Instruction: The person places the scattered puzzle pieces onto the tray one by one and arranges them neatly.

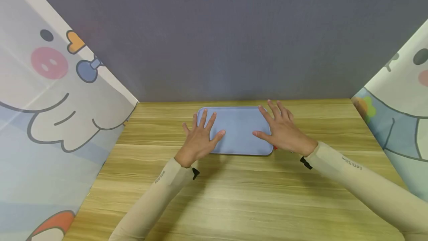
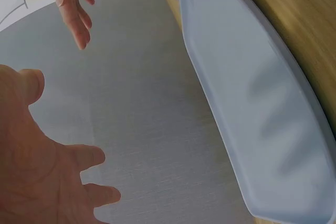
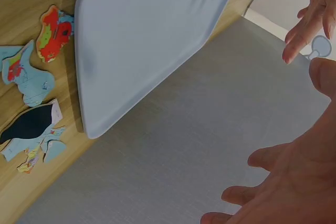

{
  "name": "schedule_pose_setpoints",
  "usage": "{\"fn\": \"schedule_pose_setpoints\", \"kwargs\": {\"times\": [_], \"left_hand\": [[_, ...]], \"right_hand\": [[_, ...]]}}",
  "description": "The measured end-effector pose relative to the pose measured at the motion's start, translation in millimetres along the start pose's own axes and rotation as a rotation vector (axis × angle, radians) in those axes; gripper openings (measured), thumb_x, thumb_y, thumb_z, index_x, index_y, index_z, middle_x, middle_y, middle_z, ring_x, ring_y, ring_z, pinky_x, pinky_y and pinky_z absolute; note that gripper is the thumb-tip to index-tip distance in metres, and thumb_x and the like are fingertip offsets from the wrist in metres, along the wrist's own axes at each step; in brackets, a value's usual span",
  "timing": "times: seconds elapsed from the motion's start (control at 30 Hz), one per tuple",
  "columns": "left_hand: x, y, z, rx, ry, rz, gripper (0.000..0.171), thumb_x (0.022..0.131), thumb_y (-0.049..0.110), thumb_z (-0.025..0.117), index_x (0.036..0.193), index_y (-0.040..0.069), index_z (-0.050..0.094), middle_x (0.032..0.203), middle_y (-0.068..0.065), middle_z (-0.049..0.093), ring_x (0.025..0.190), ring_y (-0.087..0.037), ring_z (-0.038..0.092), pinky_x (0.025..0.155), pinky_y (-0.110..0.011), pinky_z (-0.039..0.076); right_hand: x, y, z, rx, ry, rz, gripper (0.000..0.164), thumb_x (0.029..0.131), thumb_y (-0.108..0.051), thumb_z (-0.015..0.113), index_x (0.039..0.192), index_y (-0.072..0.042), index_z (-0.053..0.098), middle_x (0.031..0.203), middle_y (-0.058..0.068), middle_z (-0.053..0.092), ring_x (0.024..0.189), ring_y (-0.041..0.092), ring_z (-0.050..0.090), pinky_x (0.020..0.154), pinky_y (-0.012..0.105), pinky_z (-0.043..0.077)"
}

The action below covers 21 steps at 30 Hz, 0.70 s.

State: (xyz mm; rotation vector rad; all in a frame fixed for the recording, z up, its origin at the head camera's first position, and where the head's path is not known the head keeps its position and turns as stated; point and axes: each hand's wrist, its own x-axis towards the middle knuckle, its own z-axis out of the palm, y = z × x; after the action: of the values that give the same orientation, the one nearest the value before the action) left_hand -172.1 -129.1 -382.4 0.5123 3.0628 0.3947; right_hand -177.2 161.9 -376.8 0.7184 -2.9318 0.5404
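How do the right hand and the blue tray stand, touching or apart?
Apart. The left wrist view shows it: a broad stretch of grey backdrop separates the right hand from the blue tray.

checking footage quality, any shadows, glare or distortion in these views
Head view: soft shadows on the wooden table, with a pale sheen toward its near side; left wrist view: finger-shaped shadows on the blue tray, whose long edge looks bowed; right wrist view: faint streaky shadows on the tray, a darker one along its edge.
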Motion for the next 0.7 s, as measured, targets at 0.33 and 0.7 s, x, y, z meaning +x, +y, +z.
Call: {"fn": "schedule_pose_setpoints", "kwargs": {"times": [0.33,0.7], "left_hand": [[2.2,-3.9,2.1,-0.012,-0.002,-0.008,0.08,0.088,0.074,0.018,0.153,0.025,0.014,0.157,-0.007,-0.002,0.139,-0.041,-0.005,0.096,-0.075,-0.002],[5.2,-13.2,4.9,-0.013,-0.014,-0.037,0.082,0.089,0.073,0.019,0.153,0.022,0.011,0.157,-0.008,0.0,0.139,-0.041,-0.002,0.1,-0.07,-0.002]], "right_hand": [[1.1,9.3,0.2,-0.012,-0.029,0.068,0.087,0.09,-0.062,0.046,0.151,-0.006,0.018,0.152,0.026,0.004,0.135,0.049,-0.002,0.098,0.068,0.004],[0.8,25.3,-2.9,0.051,-0.023,0.144,0.086,0.091,-0.06,0.047,0.15,-0.004,0.019,0.15,0.03,0.005,0.133,0.053,0.001,0.098,0.069,0.0]]}}
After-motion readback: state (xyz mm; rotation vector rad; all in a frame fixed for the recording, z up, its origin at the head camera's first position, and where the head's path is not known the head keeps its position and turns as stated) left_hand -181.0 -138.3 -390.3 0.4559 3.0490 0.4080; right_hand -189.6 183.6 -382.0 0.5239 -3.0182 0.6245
